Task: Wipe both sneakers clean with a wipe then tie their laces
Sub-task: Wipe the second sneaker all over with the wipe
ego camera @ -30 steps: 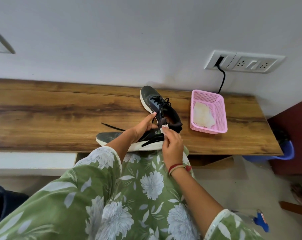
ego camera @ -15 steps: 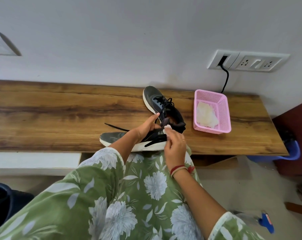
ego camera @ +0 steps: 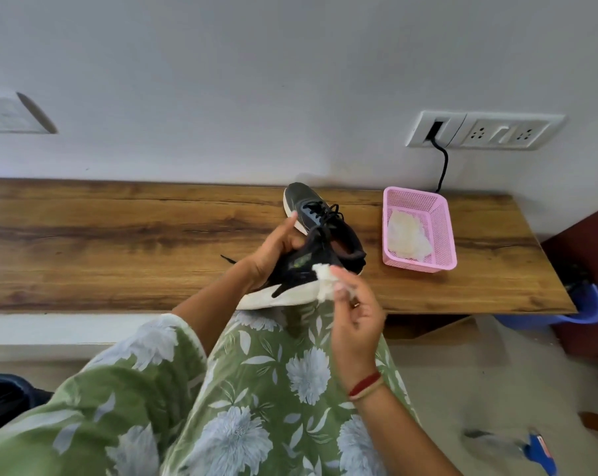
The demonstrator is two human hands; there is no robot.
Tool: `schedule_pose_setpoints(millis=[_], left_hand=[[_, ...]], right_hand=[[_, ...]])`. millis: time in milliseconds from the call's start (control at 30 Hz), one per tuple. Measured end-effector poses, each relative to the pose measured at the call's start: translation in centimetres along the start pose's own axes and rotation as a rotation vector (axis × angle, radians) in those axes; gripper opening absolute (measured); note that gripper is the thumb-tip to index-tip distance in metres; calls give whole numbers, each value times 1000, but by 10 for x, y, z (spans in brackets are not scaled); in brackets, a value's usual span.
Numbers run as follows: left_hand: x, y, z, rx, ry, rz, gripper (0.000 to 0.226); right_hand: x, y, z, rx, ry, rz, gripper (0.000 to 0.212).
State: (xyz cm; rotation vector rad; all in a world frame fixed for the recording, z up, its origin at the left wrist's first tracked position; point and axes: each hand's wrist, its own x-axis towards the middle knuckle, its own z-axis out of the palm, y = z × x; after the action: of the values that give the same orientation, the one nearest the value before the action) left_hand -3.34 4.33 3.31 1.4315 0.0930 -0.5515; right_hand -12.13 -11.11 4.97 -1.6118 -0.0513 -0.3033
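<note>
gripping the near sneaker (ego camera: 299, 269) with fingers curled round its upper, the left hand (ego camera: 273, 255) now holds it tipped up over the wooden table (ego camera: 119, 242) edge, where a moment ago it lay flat. a loose lace (ego camera: 229, 259) trails left. the second sneaker (ego camera: 309, 206) sits just behind. the wipe (ego camera: 325, 281), earlier at the collar, now meets the heel end of the white sole, pinched between thumb and fingertips of the right hand (ego camera: 356, 321), which has drawn back. wiping seems to have shifted to the sole, with tying yet to come. the pink basket (ego camera: 417, 266) is unmoved.
</note>
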Motion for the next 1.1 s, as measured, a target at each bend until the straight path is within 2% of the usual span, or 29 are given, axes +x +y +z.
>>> schedule_pose_setpoints(millis=[100, 267, 367, 567, 633, 700, 767, 867, 933, 1000, 1033, 1100], left_hand=[[-16, 15, -5, 6, 27, 53, 86], [-42, 25, -10, 48, 51, 144, 65], [-50, 25, -11, 2, 81, 138, 62], [-54, 18, -9, -53, 77, 124, 67], [-55, 18, -4, -63, 76, 111, 63], [-53, 16, 2, -91, 69, 98, 63], [-50, 11, 7, -133, 84, 69, 63], [-46, 6, 16, -126, 114, 29, 43], [-41, 0, 19, -126, 121, 30, 39], [-34, -5, 24, -154, 111, 39, 57], [-32, -6, 25, -168, 118, 27, 56], [-30, -6, 27, -171, 116, 39, 33]], right_hand=[[25, -23, -8, 307, 185, 276, 21], [50, -36, -11, 423, 175, 370, 22], [48, -36, -4, 277, 87, 325, 19], [41, -45, 15, -298, -235, -330, 19], [34, -39, 19, -433, -328, -476, 19], [28, -28, 22, -498, -359, -487, 22], [26, -15, 23, -528, -301, -461, 22], [30, -8, 18, -486, -206, -378, 15], [35, -9, 14, -492, -192, -321, 14], [42, -7, 8, -518, -236, -261, 16], [46, -7, 6, -526, -288, -230, 20], [54, -6, -1, -523, -425, -157, 28]])
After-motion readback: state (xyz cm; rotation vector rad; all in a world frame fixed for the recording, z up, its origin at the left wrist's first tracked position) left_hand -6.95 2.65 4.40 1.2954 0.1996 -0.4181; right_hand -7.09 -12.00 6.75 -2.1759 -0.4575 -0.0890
